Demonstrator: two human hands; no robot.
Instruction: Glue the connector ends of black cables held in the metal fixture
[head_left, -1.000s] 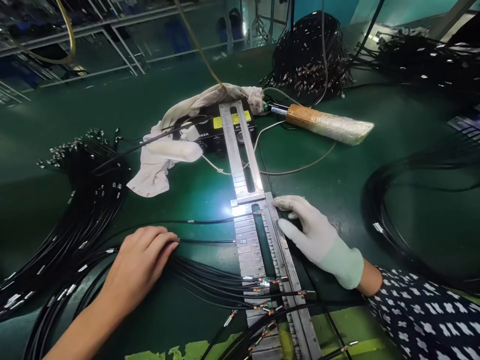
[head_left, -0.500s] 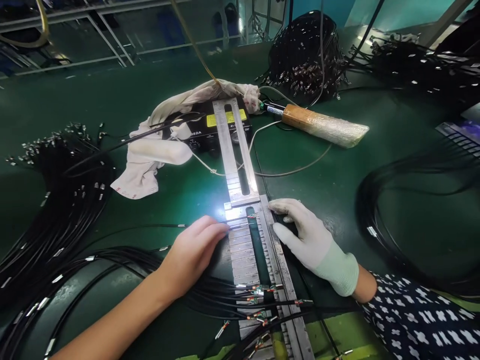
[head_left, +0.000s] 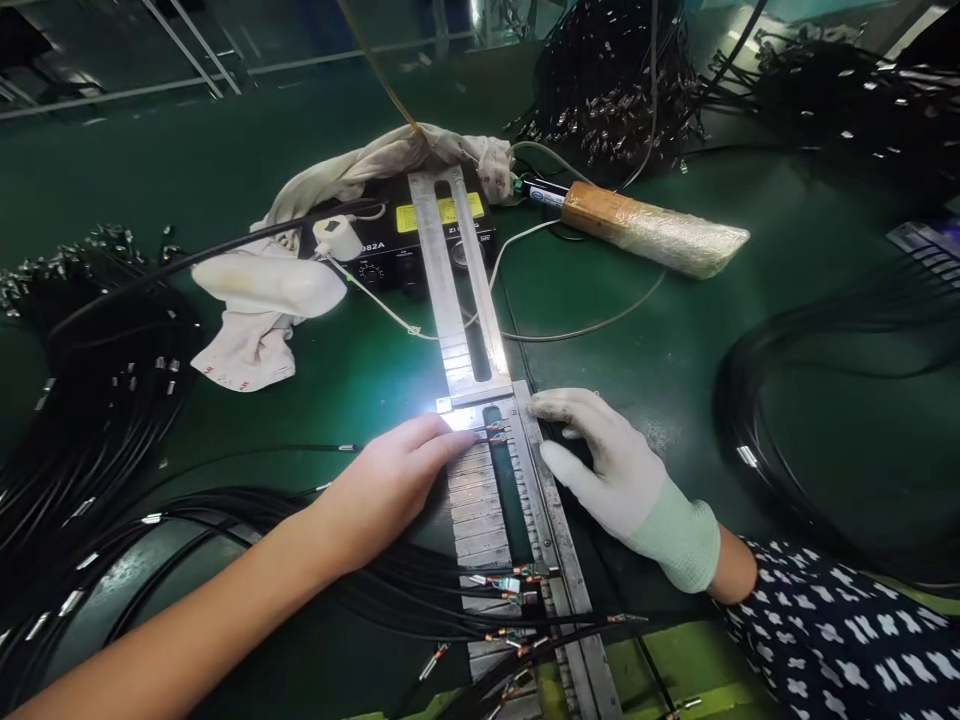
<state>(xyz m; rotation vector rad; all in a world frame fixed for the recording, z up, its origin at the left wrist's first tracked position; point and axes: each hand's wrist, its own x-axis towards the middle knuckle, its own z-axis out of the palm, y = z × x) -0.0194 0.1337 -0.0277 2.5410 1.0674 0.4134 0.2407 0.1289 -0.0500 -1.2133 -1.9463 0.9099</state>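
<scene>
My left hand (head_left: 394, 480), bare, is closed with its fingertips on a black cable over the slotted metal jig (head_left: 480, 520). Coloured wire ends (head_left: 496, 428) stick out past the fingertips, above the jig's slot. A bright light glares beside these fingertips and washes out part of the cable. My right hand (head_left: 611, 475) wears a white glove with a pale green cuff. Its thumb and forefinger are spread and rest at the jig's right-hand rail (head_left: 546, 500), holding nothing. Lower down, several black cables (head_left: 420, 590) lie across the jig with their coloured wire ends bared.
Behind the jig stands a black control box (head_left: 390, 250) with a yellow label, partly wrapped in white cloth (head_left: 251, 350). A tape-wrapped handle tool (head_left: 652, 230) lies to its right. Black cable bundles lie at left (head_left: 112, 340), back (head_left: 607, 90) and right (head_left: 750, 400).
My left hand has slid slightly right and up along the jig, pushing its fingertips nearer the slot. Two wire ends now show over the slot. My right hand stays nearly still at the rail.
</scene>
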